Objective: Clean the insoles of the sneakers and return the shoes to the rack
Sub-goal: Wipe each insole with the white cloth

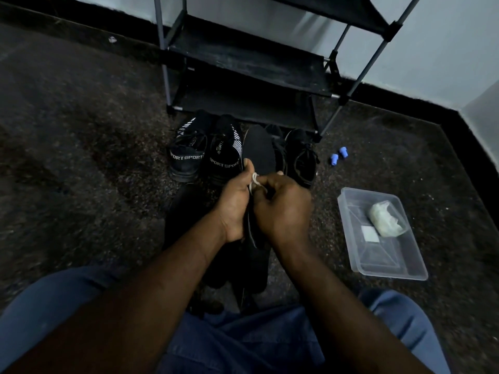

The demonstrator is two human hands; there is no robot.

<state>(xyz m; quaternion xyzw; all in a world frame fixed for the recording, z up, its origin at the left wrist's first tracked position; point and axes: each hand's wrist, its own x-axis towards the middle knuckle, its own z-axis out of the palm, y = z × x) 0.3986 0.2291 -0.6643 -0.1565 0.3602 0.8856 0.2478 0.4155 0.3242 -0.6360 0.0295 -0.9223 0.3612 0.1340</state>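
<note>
A black insole (259, 151) stands upright in front of me, and my left hand (234, 205) grips its left edge. My right hand (282, 205) pinches a small white wipe (254, 182) against the insole's face. Behind it on the floor sit two black sneakers marked SPORT (189, 149) (224, 157) and a plain black pair, one shoe (303, 160) showing at the right. Dark insoles (189, 211) lie on the floor under my arms. The black shoe rack (251, 74) stands beyond the shoes with bare shelves.
A clear plastic tub (380, 236) holding a crumpled wipe pack and a small white square sits on the dark carpet to my right. Two small blue caps (339, 155) lie near the rack's right foot. A pale wall runs behind.
</note>
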